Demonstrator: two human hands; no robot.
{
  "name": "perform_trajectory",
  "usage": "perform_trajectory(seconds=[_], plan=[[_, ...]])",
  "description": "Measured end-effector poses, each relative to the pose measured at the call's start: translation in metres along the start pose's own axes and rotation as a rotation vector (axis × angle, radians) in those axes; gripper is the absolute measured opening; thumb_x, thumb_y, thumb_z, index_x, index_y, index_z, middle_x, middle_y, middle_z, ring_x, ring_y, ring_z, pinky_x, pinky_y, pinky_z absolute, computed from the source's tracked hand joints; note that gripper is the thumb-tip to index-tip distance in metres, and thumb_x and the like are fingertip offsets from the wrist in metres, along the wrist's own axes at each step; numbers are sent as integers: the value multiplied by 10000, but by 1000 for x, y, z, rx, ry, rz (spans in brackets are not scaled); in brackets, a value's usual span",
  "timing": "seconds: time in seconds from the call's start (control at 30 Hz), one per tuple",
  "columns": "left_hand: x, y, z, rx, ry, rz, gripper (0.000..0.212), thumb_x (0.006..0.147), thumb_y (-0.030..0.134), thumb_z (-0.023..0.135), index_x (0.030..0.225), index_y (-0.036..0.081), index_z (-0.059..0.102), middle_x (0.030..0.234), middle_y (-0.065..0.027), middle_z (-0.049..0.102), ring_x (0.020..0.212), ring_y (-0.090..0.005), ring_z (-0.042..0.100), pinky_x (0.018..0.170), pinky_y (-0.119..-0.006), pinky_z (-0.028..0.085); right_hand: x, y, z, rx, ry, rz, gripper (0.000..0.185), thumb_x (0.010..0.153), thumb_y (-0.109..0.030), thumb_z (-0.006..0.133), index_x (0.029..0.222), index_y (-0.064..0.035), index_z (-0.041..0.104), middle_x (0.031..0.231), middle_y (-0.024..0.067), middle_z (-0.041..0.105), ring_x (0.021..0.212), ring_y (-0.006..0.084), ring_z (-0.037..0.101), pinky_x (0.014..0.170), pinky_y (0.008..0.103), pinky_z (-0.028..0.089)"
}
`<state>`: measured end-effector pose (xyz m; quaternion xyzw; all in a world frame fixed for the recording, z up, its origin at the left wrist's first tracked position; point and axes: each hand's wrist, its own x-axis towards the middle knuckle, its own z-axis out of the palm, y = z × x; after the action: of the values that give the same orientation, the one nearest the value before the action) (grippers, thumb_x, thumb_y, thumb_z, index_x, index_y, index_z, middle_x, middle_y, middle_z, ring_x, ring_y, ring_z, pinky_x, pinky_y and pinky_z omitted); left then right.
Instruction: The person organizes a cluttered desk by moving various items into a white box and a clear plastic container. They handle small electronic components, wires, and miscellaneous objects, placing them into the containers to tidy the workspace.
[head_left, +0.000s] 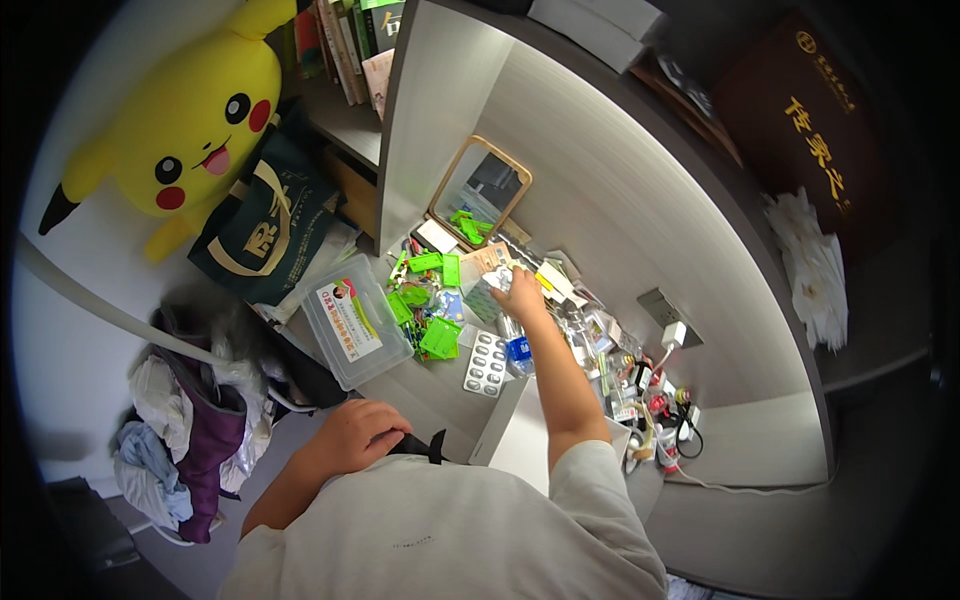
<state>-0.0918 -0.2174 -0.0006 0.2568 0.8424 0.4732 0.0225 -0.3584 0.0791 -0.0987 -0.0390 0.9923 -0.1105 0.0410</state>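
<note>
My right hand (519, 295) reaches over the desk, its fingers on a crumpled silvery packet (497, 280) beside a patterned grey-green box (480, 301). The fingers partly hide how the packet is held. Nearer me lies a silver blister pack (486, 365), and a blue item (519, 349) is next to my right forearm. My left hand (366, 429) rests by the desk's front edge, loosely curled, with nothing visible in it. Several bright green plastic pieces (441, 337) lie among small parts. Left of them is a clear plastic case (356, 319) with a printed label.
A white open box (517, 442) sits close to my body under my right arm. A framed mirror (480, 191) leans at the back. Cables and a white charger (673, 335) are on the right. A dark green tote bag (262, 225) and a yellow plush toy (202, 127) stand left.
</note>
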Motion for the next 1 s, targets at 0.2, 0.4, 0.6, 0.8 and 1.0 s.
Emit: perform_trajectory(seconds=[0.2,0.4,0.6,0.8,1.0], plan=[[-11,-4,13,52,51,-128,115,852,158,631,935,86,667,916,-70,657,857,-274,616,764,-386,473,20,-3,34,-133,-43,62,927,648,-369,841,1402,-92,377,1293,180,510,1231,362,455,1014,443,397],[16,-5,30,-36,31,-222,138,864,151,626,973,71,656,962,-84,631,877,-253,601,778,-357,474,19,60,25,531,-136,-56,416,750,-253,790,1064,-55,601,940,63,664,859,241,640,775,342,520],[49,-31,87,-607,351,-394,387,927,220,627,1252,39,519,1188,-103,594,1055,-200,584,842,-352,495,-98,25,-58,1512,-552,4,272,890,-170,685,1119,-82,568,954,3,644,868,119,621,625,303,547],[81,-38,94,-793,250,-540,338,932,179,632,1220,22,548,941,-62,682,743,-137,663,641,-243,536,-183,-2,-35,1251,-258,-51,252,907,-150,661,1090,-25,542,898,83,671,658,165,661,505,302,521],[75,-23,113,-600,330,-241,214,936,90,602,1139,19,598,985,-68,669,835,-102,621,725,-262,524,-230,-5,-31,848,471,-456,252,830,15,629,1071,-60,626,956,144,684,778,308,670,639,370,528]])
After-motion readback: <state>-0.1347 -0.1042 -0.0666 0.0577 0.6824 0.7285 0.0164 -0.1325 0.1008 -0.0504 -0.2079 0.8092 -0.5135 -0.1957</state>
